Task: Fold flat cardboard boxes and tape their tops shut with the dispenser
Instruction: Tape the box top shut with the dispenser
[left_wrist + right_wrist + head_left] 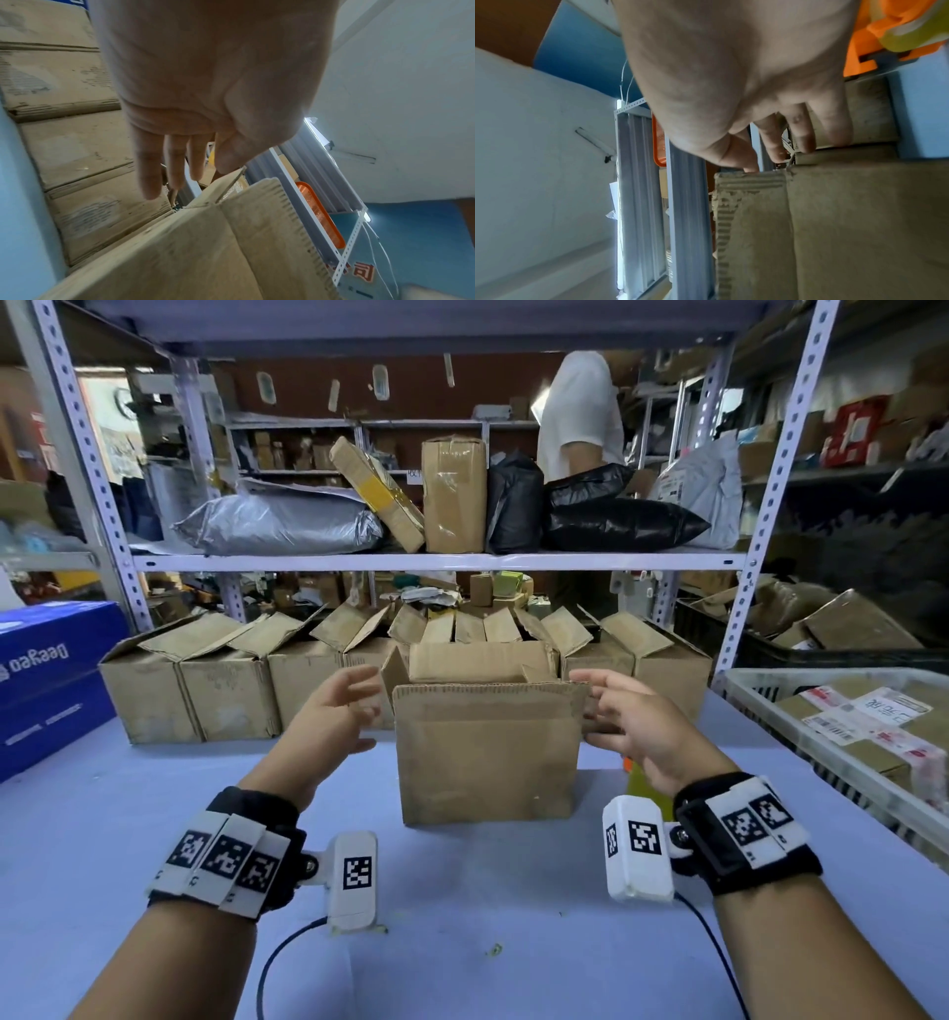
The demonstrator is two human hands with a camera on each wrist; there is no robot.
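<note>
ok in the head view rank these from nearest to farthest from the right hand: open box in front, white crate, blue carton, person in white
1. open box, just left of the right hand
2. white crate, to its right
3. blue carton, far left
4. person in white, behind the shelves

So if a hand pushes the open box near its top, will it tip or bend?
The box probably slides or tips easily: it looks empty and stands tall on the smooth table. Its raised flaps would likely bend first, being thin, worn cardboard.
</note>
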